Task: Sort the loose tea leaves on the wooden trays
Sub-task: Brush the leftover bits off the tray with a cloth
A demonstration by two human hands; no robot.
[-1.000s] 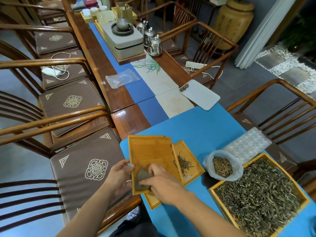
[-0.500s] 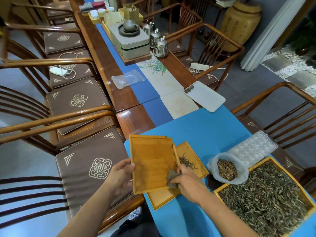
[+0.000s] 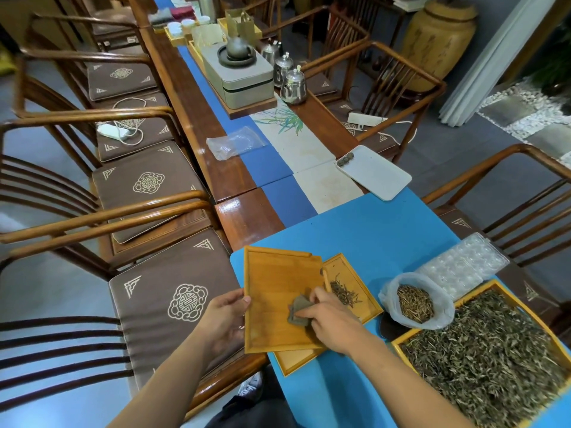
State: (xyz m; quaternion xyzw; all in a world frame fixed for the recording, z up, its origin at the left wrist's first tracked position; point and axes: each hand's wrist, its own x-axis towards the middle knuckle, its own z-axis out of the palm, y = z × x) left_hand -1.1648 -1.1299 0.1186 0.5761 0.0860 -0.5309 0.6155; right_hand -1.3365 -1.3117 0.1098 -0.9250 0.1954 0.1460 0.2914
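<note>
Your left hand [image 3: 227,316] grips the left edge of the top tray [image 3: 279,299], thumb over the rim, fingers hidden beneath. Your right hand [image 3: 329,319] pinches a small grey cloth [image 3: 298,310] and presses it on the tray floor near its right edge. Looks like you're wiping this tray out, not sorting yet.

Key relation: the loose tea [image 3: 343,293] lies just right of your right-hand grip, in the lower tray [image 3: 364,299] that the top one overlaps. The pile sits beside the cloth, past the top tray's right rim. Its long axis runs away from you and slightly left, same as both trays. Right hand is much nearer; left is busy steadying.

Edges:
- The top tray overhangs the left edge of the blue bench [image 3: 364,236]; only your left hand keeps it level. Don't let go mid-wipe.
- Wipe rightward and the dust likely drops over the rim onto the tea. Judgement: stroke toward yourself or away instead.

Room:
- Open blue bench beyond the trays, toward the far edge.
- Right side is crowded: bag of tea [image 3: 415,302], clear plastic mould [image 3: 463,264], and the big tray of leaves [image 3: 491,356] at the near right corner.
</note>
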